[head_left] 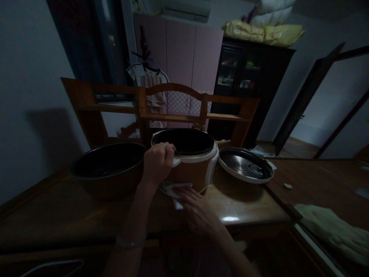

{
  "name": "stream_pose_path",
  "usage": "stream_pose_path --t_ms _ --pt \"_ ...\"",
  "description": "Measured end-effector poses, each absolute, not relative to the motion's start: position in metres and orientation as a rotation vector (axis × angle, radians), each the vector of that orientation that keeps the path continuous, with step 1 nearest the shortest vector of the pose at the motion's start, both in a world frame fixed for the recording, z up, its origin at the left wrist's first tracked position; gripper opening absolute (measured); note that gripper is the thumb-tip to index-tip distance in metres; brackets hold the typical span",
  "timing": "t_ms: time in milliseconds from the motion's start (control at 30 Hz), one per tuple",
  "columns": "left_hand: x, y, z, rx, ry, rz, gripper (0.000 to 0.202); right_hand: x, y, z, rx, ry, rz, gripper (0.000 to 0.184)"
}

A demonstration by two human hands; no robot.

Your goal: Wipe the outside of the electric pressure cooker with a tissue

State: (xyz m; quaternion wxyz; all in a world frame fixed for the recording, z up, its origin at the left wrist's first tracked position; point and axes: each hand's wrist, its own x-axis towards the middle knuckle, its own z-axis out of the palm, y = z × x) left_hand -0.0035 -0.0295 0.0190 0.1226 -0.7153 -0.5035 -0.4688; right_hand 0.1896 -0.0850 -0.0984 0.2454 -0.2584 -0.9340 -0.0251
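A rice cooker body stands on the wooden desk, its lid off and its dark inside facing up. My left hand is closed around the near left part of its rim. Low on the cooker's front, my right hand presses a white tissue or thin cloth against the base, with the fingers laid over it. To the left sits a large dark inner pot. On the right, the round lid lies with its metal inner side up.
A wooden shelf rack rises behind the cooker along the back of the desk. Pale green cloth lies at the lower right. A small white object rests on the brown surface beyond the lid.
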Motion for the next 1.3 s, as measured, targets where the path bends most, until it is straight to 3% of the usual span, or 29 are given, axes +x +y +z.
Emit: stream_pose_path --t_ms 333,800,1300 --pt "-0.003 -0.030 0.020 -2.076 -1.469 -1.376 0.045 0.231 -0.087 -0.134 -0.863 -2.363 -0.055 0.072" --pt "-0.004 -0.029 0.019 -2.079 -1.463 -1.372 0.046 0.215 -0.066 -0.089 -0.833 -2.048 -0.237 0.074" --pt "-0.004 -0.028 0.018 -2.077 -1.473 -1.367 0.047 0.227 -0.072 -0.119 -0.876 -2.056 -0.208 0.071"
